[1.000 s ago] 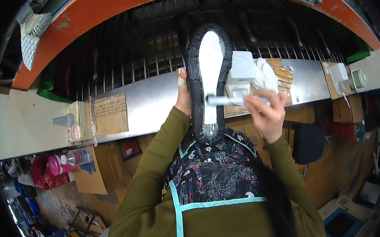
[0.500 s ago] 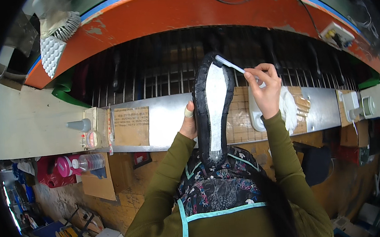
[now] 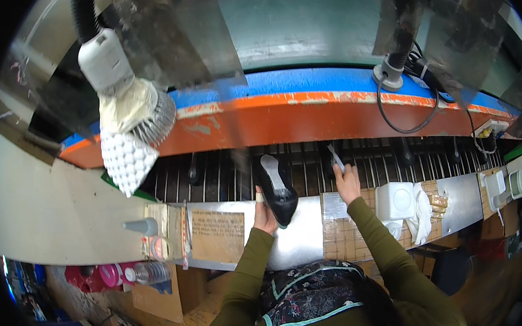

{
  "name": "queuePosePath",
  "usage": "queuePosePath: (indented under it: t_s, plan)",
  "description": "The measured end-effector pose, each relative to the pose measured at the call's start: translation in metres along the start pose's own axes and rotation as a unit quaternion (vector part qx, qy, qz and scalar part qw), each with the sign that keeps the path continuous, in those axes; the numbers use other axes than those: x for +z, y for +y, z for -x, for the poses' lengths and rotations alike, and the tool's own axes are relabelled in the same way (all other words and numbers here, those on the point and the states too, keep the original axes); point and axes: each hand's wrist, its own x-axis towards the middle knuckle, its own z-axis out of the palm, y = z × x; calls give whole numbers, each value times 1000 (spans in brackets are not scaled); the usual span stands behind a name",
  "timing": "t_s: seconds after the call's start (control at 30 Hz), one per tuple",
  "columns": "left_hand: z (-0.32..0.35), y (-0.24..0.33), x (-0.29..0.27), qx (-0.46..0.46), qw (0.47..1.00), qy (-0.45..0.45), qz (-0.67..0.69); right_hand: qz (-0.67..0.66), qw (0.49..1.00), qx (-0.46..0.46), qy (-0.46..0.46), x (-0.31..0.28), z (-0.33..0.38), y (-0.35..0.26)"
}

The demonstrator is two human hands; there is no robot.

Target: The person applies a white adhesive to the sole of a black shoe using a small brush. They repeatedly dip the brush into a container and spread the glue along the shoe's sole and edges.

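Observation:
A black shoe (image 3: pixel 277 189) with a pale insole side up rests at the front of a dark bar rack (image 3: pixel 373 162). My left hand (image 3: pixel 264 215) grips the shoe near its lower end. My right hand (image 3: pixel 346 182) is held out over the rack to the right of the shoe and pinches a thin white brush (image 3: pixel 335 156) that points away from me. The two hands are apart, with the shoe between them.
An orange and blue curved rail (image 3: pixel 306 112) runs behind the rack. A lamp with a white head (image 3: pixel 121 107) hangs at upper left. On the metal ledge (image 3: pixel 298 237) sit a white box (image 3: pixel 396 199), a crumpled cloth (image 3: pixel 422 214), a small bottle (image 3: pixel 142 227) and paper cards (image 3: pixel 217 227).
The shoe, earlier held upright close to my face, now lies lower and farther away on the rack. My right hand with the brush moved off the sole toward the rack.

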Motion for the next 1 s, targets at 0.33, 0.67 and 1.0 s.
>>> queuePosePath:
  t_s: [0.33, 0.67, 1.0]
  plan:
    - [-114, 72, -3, 67, 990, 20, 121, 187, 974, 63, -109, 59, -67, 22]
    - [-110, 80, -39, 31, 980, 175, 92, -306, 938, 155, -41, -29, -42, 17]
    - [-14, -9, 53, 40, 969, -42, -242, -514, 845, 74, -127, -131, 109, 6]
